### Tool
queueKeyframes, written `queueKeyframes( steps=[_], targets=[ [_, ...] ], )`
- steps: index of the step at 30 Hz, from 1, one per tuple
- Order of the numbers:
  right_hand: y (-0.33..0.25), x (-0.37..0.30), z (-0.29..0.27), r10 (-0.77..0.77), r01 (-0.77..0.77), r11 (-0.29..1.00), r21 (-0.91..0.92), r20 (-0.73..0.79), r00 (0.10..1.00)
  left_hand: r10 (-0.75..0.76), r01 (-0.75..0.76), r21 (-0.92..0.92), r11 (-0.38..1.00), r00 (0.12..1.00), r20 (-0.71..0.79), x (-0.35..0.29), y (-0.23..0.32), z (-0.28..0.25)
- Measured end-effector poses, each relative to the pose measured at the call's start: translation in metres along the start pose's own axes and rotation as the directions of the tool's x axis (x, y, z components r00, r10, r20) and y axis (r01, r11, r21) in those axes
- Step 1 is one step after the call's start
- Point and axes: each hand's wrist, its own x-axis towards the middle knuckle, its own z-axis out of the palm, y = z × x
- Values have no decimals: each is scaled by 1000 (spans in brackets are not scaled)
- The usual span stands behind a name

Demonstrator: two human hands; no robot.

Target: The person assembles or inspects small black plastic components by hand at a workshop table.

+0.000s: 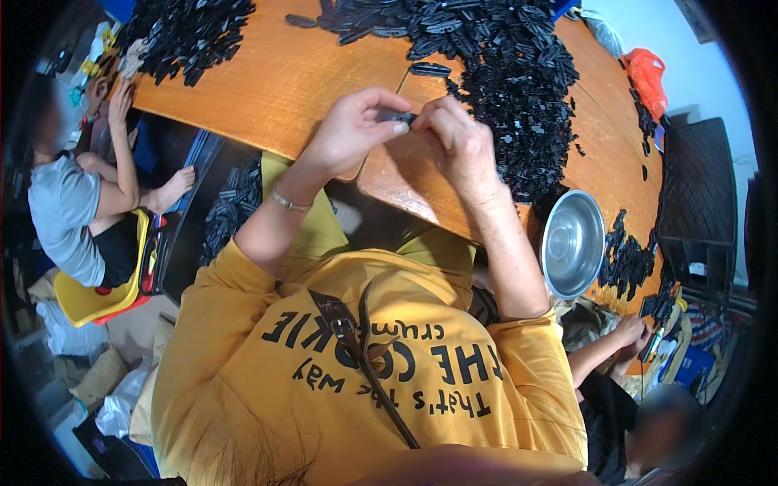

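With fingers of the left hand [350, 136] and right hand [463, 144] pinching a small black part [395, 117] above the table [284, 85], a slackened grip could drop it near the pile [519, 113].

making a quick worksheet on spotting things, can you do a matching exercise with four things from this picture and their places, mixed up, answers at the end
Things
1. small dark piece
2. metal bowl
3. red plastic bag
4. yellow chair

Places
A. under the seated person in a pale blue-grey shirt
B. at upper right, by the pale wall
C. between the left hand and right hand
D. just right of the right forearm

Pairs: 1-C, 2-D, 3-B, 4-A
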Motion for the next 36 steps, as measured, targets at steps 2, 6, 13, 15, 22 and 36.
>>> queueKeyframes(
  steps=[2, 6, 13, 15, 22, 36],
  targets=[
    [5, -8, 13, 38, -40, 996, 77, 26, 999, -52, 51, -57, 997, 998, -28, -7, -9, 0],
    [13, -25, 38, 471, -494, 835, 243, 149, 870, -85, 82, -45, 996, 993, -81, -30, -31, -4],
    [-7, -30, 72, 514, -580, 748, 322, 272, 814, 39, 4, 204, 979, 978, -206, -56, -27, -8],
    [-13, -33, 88, 519, -600, 709, 371, 302, 800, 56, -10, 218, 976, 977, -207, -69, -23, -17],
    [-38, -22, 92, 468, -605, 714, 353, 403, 787, 76, 9, 335, 942, 968, -239, -100, -12, -37],
    [75, -47, 17, 524, -468, 730, -498, -32, 851, 413, 341, 817, 466, 732, -542, -195, -25, -198]
  ],
)
